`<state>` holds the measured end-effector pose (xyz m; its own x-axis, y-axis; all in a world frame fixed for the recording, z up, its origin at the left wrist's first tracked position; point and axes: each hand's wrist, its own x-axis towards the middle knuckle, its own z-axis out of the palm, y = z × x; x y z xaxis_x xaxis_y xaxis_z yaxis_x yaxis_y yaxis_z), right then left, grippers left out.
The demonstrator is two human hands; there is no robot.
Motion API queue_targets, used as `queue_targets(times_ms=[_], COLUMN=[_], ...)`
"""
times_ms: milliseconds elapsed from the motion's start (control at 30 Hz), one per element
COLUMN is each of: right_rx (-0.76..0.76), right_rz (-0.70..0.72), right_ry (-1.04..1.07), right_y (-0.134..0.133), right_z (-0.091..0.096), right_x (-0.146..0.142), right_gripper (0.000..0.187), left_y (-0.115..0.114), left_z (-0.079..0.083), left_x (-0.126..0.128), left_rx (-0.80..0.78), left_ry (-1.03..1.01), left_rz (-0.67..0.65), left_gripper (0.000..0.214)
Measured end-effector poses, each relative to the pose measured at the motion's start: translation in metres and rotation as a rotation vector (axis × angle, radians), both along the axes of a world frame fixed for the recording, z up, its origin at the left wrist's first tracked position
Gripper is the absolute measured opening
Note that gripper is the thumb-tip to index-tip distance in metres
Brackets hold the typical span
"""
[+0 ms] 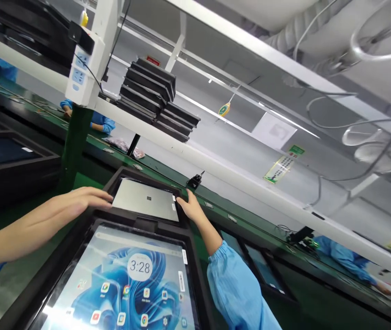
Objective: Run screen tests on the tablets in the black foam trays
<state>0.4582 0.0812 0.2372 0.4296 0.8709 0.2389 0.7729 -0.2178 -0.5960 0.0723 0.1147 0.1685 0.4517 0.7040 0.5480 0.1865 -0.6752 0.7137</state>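
A black foam tray (121,173) holding a silver tablet (143,198), its back with a small square logo facing up, lies beyond a nearer tray. My left hand (78,204) is at its left rim, fingers stretched and close together, tips touching the edge. My right hand (191,208) holds the right rim, its thumb pointing up and fingertips beside small white labels; part of its grip is hidden. Closest to me, a lit tablet (130,279) showing 3:28 and app icons sits face up in another black foam tray (200,279).
A green conveyor line (161,176) runs behind the trays with small parts on it. Stacked black cases (150,94) rest on a white shelf beam overhead. A post with a power strip (81,68) stands left. More trayed tablets (260,266) lie right. Blue-sleeved people work across the line.
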Motion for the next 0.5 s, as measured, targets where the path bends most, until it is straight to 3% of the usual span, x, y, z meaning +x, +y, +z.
queue_targets(times_ms=[67, 167, 333, 500], right_rx=[-0.053, -0.099, -0.080, -0.026], right_rz=[-0.031, -0.032, -0.069, -0.042], right_ry=[0.110, 0.260, 0.412, 0.541], right_y=[-0.004, -0.004, 0.002, -0.003], right_z=[-0.011, -0.025, -0.033, -0.035], right_x=[0.009, 0.010, 0.009, 0.011], right_gripper=[0.045, 0.035, 0.033, 0.039], left_y=[0.022, 0.054, 0.091, 0.100], left_z=[0.013, 0.021, 0.017, 0.007], left_x=[0.016, 0.047, 0.093, 0.097], left_rx=[-0.064, -0.059, -0.013, -0.030], left_ry=[0.011, 0.062, 0.150, 0.219], left_rz=[-0.103, -0.103, -0.083, -0.111], left_gripper=[0.047, 0.053, 0.071, 0.073])
